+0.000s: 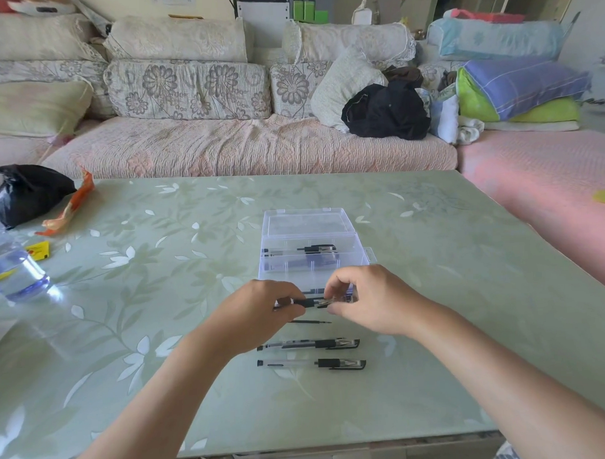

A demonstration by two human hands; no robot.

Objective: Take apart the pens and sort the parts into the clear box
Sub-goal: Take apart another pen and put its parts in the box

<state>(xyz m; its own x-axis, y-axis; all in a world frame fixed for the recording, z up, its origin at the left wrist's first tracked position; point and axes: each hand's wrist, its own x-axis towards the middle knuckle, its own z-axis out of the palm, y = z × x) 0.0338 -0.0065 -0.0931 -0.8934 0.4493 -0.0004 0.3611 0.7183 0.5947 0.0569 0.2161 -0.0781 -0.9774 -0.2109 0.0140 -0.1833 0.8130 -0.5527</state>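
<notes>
A clear box (314, 263) stands open at the table's middle, its lid (307, 222) laid back behind it; a black-capped pen (302, 250) lies in its far compartment. Just in front of the box I hold one pen (314, 302) level between both hands. My left hand (263, 313) pinches its barrel end, and my right hand (368, 299) pinches its cap end. Below the hands a thin black refill (311, 321) lies loose on the table. Nearer me, two whole pens (308, 345) (312, 364) lie side by side, caps to the right.
A water bottle (14, 270) lies at the left edge, with a black bag (25, 194), an orange wrapper (70, 206) and a yellow tag (37, 250) behind it. A sofa (243, 145) piled with cushions and clothes runs along the table's far side.
</notes>
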